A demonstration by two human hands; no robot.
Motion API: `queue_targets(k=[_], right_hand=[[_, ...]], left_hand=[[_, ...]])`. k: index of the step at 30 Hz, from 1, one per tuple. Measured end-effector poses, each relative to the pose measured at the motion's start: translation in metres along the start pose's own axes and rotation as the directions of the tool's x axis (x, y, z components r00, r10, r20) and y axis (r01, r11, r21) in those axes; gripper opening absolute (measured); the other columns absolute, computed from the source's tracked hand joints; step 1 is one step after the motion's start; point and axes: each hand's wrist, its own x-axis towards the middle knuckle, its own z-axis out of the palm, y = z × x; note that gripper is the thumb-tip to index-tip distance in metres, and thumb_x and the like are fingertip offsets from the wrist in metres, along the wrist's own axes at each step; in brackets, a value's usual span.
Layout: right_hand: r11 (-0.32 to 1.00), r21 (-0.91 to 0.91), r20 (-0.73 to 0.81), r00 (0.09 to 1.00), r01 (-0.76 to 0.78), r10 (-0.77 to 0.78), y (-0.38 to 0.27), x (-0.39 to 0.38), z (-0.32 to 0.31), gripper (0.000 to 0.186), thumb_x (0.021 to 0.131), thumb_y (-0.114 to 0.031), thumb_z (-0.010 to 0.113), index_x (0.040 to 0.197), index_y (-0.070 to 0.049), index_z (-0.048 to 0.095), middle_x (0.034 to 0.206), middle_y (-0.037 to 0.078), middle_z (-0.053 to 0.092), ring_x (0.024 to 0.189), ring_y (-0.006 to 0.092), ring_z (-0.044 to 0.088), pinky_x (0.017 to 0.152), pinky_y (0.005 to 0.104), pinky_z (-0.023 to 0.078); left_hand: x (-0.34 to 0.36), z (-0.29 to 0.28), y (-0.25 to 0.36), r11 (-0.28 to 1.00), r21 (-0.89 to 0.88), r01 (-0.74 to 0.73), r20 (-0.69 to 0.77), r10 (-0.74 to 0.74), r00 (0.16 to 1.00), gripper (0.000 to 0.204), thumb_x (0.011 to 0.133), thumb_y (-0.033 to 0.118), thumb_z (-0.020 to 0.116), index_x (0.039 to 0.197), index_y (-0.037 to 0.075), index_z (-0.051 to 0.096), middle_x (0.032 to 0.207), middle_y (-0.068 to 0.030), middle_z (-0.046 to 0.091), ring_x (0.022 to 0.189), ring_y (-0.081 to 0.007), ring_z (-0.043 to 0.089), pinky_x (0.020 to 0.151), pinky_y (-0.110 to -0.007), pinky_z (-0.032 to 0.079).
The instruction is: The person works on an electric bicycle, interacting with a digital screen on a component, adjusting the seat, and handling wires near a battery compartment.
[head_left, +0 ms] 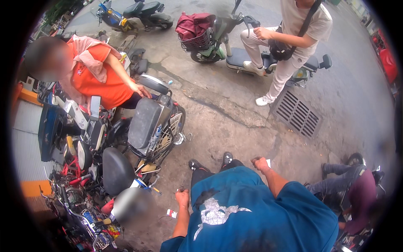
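Two hands show below the wearer's blue shirt (pixel 252 210), both hanging free at the sides above the concrete ground (pixel 226 113). Left hand (pixel 182 197) is clenched into a loose fist; a dark sliver shows at its top, and I cannot tell whether it grips something small. Right hand (pixel 261 163) is also curled shut, with a small white object (pixel 268 162) just at its outer edge; whether it is held cannot be made out.

Nearest loose item is a small white-and-red packet (pixel 171 213) lying on the ground just below and to the left of the left hand, apart from it. Its long axis runs roughly across the picture. The left hand is plainly the nearer; the right is well apart, on the far side of the body.

Further left stands a dismantled electric scooter (pixel 147 126), seat raised, with a person in an orange shirt (pixel 94 75) resting a hand on it. A seated person in light clothes (pixel 294 38) occupies another scooter beyond a drain grate (pixel 297 113).
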Motion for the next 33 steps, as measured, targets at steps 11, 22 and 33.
queue_targets(k=[11,22,33], right_hand=[[0.991,0.130,0.111,0.994,-0.024,0.010,-0.012,-0.005,-0.011,0.029,0.083,-0.022,0.064,0.103,-0.002,0.062,0.080,0.007,0.062,0.062,0.0151,0.055,0.051,0.0288,0.042],[0.999,0.039,0.146,0.989,-0.022,0.016,-0.029,-0.010,-0.012,0.035,0.083,-0.026,0.062,0.107,-0.001,0.060,0.086,0.010,0.064,0.068,0.0187,0.059,0.055,0.0317,0.046],[0.996,-0.088,0.179,0.984,0.023,-0.007,-0.073,-0.015,0.003,0.041,0.084,-0.031,0.061,0.114,-0.002,0.058,0.095,0.012,0.064,0.082,0.0233,0.061,0.069,0.0378,0.048]], left_hand=[[-0.027,-0.012,0.031,0.991,0.121,-0.062,-0.139,0.079,0.987,0.033,0.070,0.019,0.066,0.093,-0.004,0.066,0.088,-0.0240,0.067,0.086,-0.0334,0.066,0.076,-0.039,0.049],[-0.035,-0.016,-0.010,0.995,0.037,0.098,-0.199,-0.088,0.976,0.026,0.070,0.024,0.064,0.089,0.006,0.069,0.086,-0.0182,0.069,0.087,-0.0325,0.066,0.077,-0.039,0.050],[-0.033,-0.034,-0.021,0.995,-0.019,0.096,-0.266,-0.097,0.959,0.022,0.071,0.021,0.064,0.086,0.005,0.069,0.081,-0.0185,0.068,0.081,-0.0338,0.066,0.073,-0.039,0.050]])
